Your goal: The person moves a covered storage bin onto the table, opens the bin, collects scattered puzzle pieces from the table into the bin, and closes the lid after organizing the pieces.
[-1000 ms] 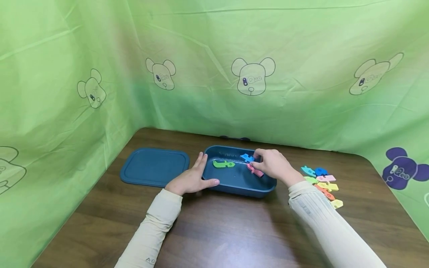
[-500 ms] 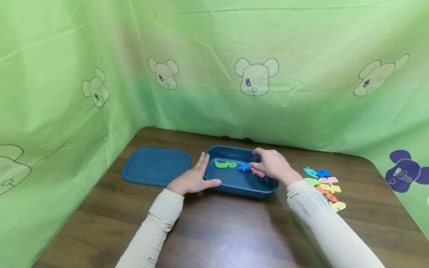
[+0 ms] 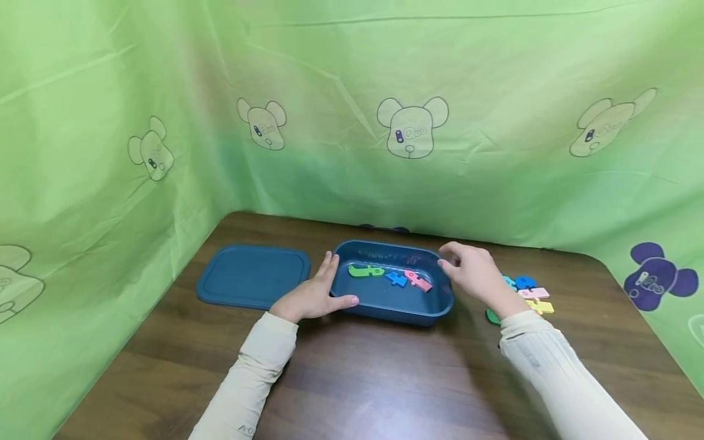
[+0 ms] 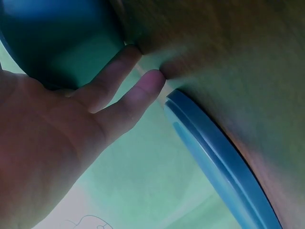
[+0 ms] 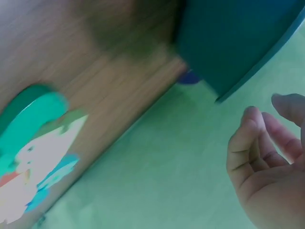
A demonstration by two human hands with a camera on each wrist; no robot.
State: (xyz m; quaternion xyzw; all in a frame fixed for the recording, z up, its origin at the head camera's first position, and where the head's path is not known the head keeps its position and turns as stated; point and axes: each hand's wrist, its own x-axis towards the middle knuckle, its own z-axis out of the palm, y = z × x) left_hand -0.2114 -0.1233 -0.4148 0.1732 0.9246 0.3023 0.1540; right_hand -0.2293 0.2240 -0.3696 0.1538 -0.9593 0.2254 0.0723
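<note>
A dark blue rectangular box (image 3: 393, 311) stands on the table with three flat puzzle pieces on its floor: a green one (image 3: 365, 271), a blue one (image 3: 396, 279) and a pink one (image 3: 418, 280). My left hand (image 3: 310, 296) rests against the box's left end, fingers straight and thumb along the front rim. Above the right end of the box, my right hand (image 3: 473, 272) hovers with loosely bent fingers and nothing between them. In the right wrist view, that hand (image 5: 271, 162) is apart from the box wall (image 5: 238, 43).
The box's blue lid (image 3: 254, 275) lies flat to the left. Right of the box is a cluster of several colourful puzzle pieces (image 3: 536, 293), partly hidden by my right arm. A green printed cloth (image 3: 341, 177) hangs behind the table (image 3: 352, 379).
The blue piece has come to lie on the box floor between the green and pink ones. My right hand has let it go and moved right, out over the rim. The left hand stays.
</note>
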